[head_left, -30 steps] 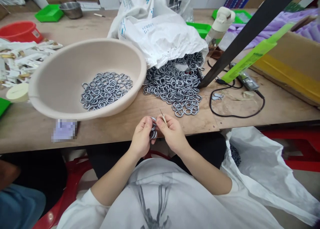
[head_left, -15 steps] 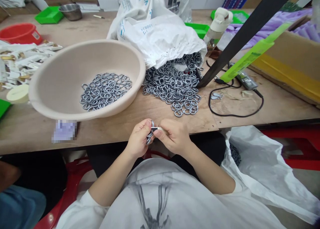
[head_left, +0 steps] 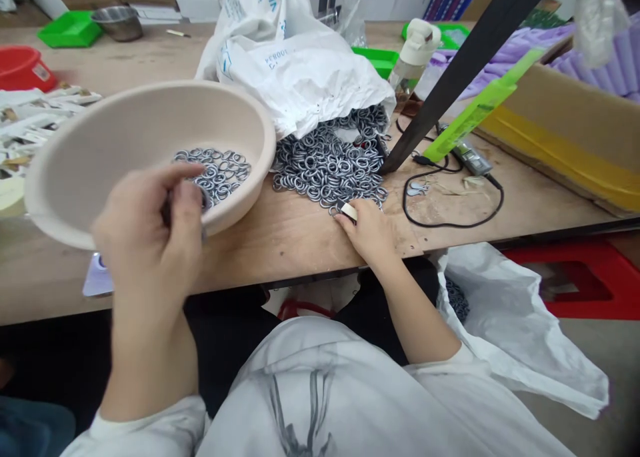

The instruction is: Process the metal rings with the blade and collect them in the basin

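My left hand (head_left: 155, 224) is raised at the near rim of the large beige basin (head_left: 65, 177), its fingers curled round metal rings of which only edges show. Grey metal rings (head_left: 225, 174) lie in the bottom of the basin, partly hidden by the hand. At the front of a loose pile of the same rings (head_left: 325, 167), my right hand (head_left: 370, 230) is closed on a small flat tool (head_left: 348, 210) with a pale body and a dark end; its exact kind is unclear. The fingertips of that hand touch the pile's edge.
The pile spills from a white sack (head_left: 300, 64). A dark slanted post (head_left: 450, 84) stands right of it, beside a black cable (head_left: 450, 225) and a bright green strip (head_left: 480, 110). An open white bag (head_left: 510, 304) hangs below the table edge at right.
My hands have parted from in front of me. The left has moved left and up to the basin with rings; the right has gone up to the ring pile, still holding the tool.
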